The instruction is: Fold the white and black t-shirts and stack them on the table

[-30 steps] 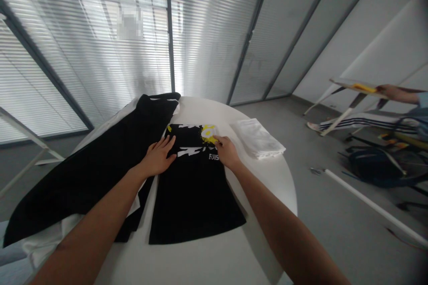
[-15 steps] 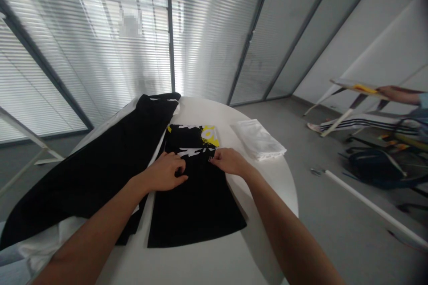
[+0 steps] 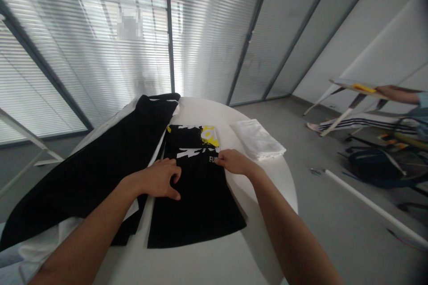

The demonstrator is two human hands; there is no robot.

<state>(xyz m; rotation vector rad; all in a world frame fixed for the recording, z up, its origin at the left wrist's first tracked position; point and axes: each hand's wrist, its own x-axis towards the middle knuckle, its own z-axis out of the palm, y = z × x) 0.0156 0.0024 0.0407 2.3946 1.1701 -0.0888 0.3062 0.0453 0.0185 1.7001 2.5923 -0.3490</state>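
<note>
A black T-shirt (image 3: 197, 205) with a white and yellow print (image 3: 209, 135) lies partly folded on the round white table (image 3: 214, 265), its far end doubled over into a narrow strip. My right hand (image 3: 234, 161) pinches its right edge beside small pale lettering, just below the fold. On the left edge rests my left hand (image 3: 160, 179), fingers bent, thumb apart over the black cloth. I see no cloth between that thumb and the fingers; the far fingertips are hidden. Left of the shirt is a large heap of black and white clothes (image 3: 96, 178).
A folded white cloth (image 3: 259, 139) sits near the table's right edge. On the floor at right lies a white pole (image 3: 371, 202). Farther off, a person's hand (image 3: 391, 92) is at another table near a yellow item (image 3: 364, 87). Blinds line the glass wall behind.
My left hand has slid a little left and nearer to me along the shirt. My right hand has shifted slightly right to the edge, uncovering more lettering.
</note>
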